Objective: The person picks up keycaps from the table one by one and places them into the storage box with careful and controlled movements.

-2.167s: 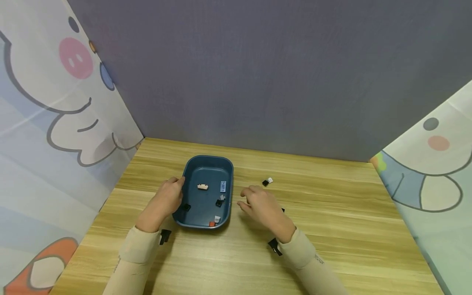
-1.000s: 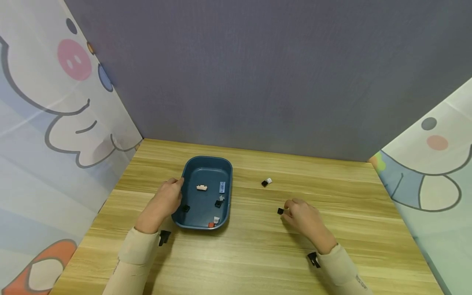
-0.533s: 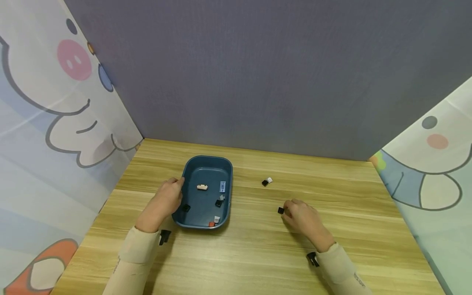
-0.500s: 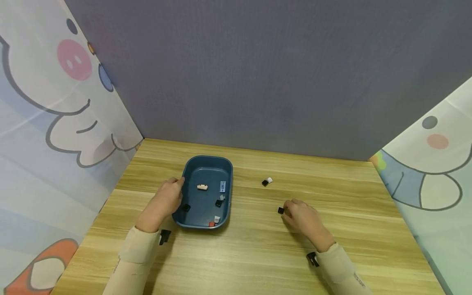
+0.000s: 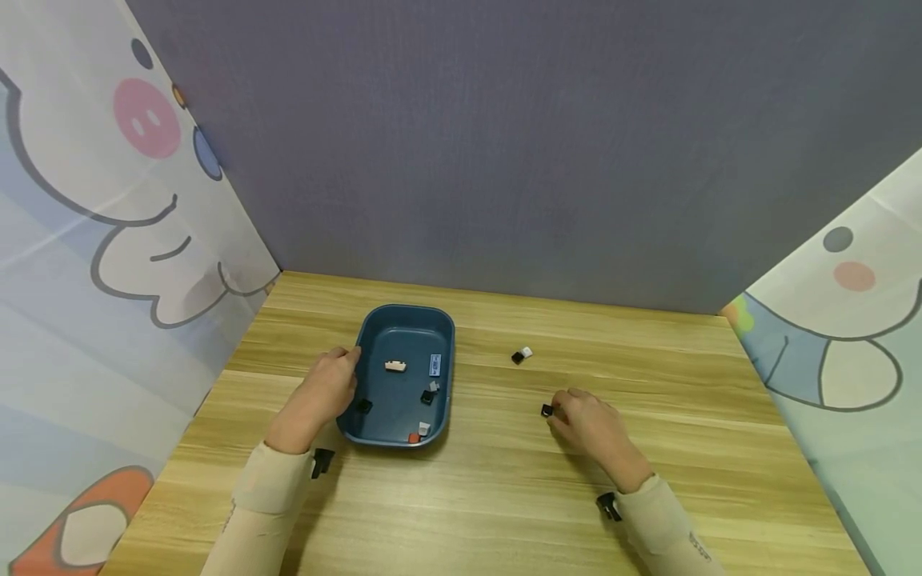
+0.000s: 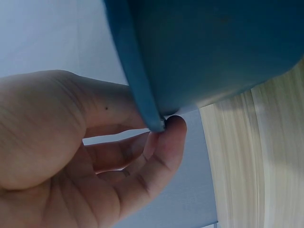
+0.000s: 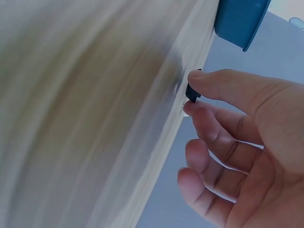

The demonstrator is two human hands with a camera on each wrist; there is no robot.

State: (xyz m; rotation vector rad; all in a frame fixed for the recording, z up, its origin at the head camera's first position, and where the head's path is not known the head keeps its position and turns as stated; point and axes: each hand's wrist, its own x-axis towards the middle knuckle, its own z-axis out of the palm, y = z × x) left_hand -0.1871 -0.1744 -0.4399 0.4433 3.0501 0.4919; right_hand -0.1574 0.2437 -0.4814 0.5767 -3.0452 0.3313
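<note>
A dark blue tray (image 5: 406, 428) stands left of centre on the table. My left hand (image 5: 324, 392) pinches its left rim between thumb and fingers, as the left wrist view shows. Out to the right, my right hand (image 5: 594, 428) pinches a small black keycap (image 7: 192, 92) between thumb and index finger, close over the tabletop; the other fingers are loosely bent. Inside the tray lie several small pieces: a pale pink one (image 5: 395, 366), a blue one with markings (image 5: 435, 365), a red one (image 5: 414, 438), and some black, grey and white ones.
A black keycap (image 5: 518, 358) and a white one (image 5: 527, 352) lie together on the wooden table (image 5: 490, 496), right of the tray. A grey panel (image 5: 490, 160) rises behind the table, with cartoon-printed sheets at both sides. A black wrist mount (image 5: 609, 506) sits by the right sleeve.
The right hand has gone from beside the tray to the right and pinches the black keycap, which has turned slightly in its fingers. The left hand stays on the rim.
</note>
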